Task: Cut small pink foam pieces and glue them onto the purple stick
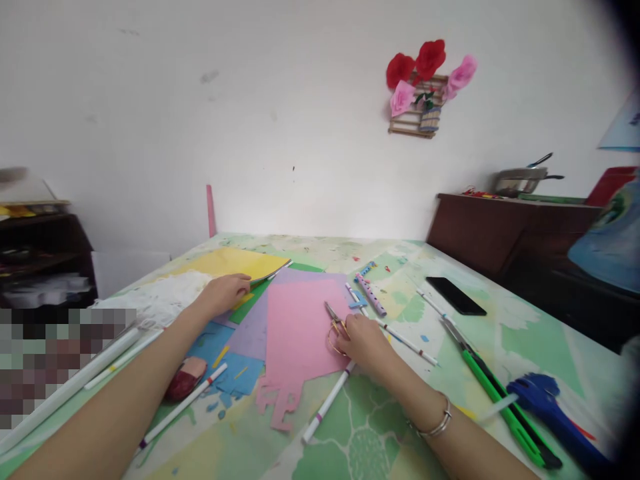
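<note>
My right hand (364,339) is closed round the gold handles of a small pair of scissors (336,315). Their blades point away from me, over a pink sheet of paper (305,320) with a cut-out strip at its near edge. Farther left, my left hand (227,295) has its fingers closed at the near edge of yellow paper (227,263), whose right edge is slightly raised. Purple paper (253,330) and blue paper (247,377) lie partly under the pink sheet. A white marker (325,407) lies below my right hand.
Around the hands are a dark red item (186,380), another white marker (185,403), a black phone (456,296), a green utility knife (500,393) and a blue-handled tool (560,413). White crumpled plastic (170,293) lies at left. Paper scraps dot the patterned tablecloth (370,440).
</note>
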`<state>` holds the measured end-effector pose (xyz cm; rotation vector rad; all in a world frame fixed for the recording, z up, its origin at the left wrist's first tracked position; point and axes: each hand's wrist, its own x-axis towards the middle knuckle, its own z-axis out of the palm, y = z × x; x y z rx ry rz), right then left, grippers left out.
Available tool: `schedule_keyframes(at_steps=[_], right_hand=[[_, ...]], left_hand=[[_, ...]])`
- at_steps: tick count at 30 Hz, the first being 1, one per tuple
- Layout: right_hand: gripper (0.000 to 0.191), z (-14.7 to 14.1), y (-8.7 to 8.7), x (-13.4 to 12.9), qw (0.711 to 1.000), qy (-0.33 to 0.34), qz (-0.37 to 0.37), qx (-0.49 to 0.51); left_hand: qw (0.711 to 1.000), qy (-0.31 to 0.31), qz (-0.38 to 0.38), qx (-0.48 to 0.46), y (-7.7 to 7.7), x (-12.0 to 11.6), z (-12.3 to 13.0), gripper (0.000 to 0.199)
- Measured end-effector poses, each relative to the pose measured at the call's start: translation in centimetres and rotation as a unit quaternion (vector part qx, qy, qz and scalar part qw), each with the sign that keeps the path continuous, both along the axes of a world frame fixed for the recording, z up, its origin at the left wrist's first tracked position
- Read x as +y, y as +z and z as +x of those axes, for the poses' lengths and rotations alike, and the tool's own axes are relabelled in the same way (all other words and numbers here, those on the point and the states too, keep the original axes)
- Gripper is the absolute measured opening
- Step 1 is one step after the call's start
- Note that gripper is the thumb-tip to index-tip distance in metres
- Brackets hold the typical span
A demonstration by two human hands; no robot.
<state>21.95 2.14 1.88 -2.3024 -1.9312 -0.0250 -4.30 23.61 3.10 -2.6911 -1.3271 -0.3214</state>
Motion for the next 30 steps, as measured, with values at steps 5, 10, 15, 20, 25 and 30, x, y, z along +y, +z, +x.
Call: schedule_keyframes(at_steps=[5,10,15,20,25,30], right_hand=[[0.03,0.0,0.0,-0.1,1.0,-0.002,0.003,0.0],[0.031,0.3,-0.1,0.0,1.0,-0.008,0.009,0.009],[0.025,0.6,-0.1,0.0,1.0,-0.004,0.013,0.025],[0.023,0.6,0.2,-0.2,0.999,-0.005,0.009,0.037],[0.024,0.7,0.0,-0.2,0.999,-0.007,0.007,0.044],[0.024,0.7,-0.2,-0.1,0.999,-0.009,0.008,0.047]], left_hand=[[0.999,0.001,-0.003,0.037,-0.2,-0.2,0.3,0.023],[0.998,0.019,-0.006,0.062,-0.2,-0.5,0.7,0.019],[0.99,0.11,0.008,0.083,-1.0,-0.8,1.5,0.03],[0.987,0.128,0.006,0.098,-1.8,-1.4,2.3,0.033],[0.979,0.185,0.01,0.084,-1.8,-1.8,2.6,0.041],[0.973,0.225,-0.001,0.06,-2.1,-1.7,2.6,0.049]])
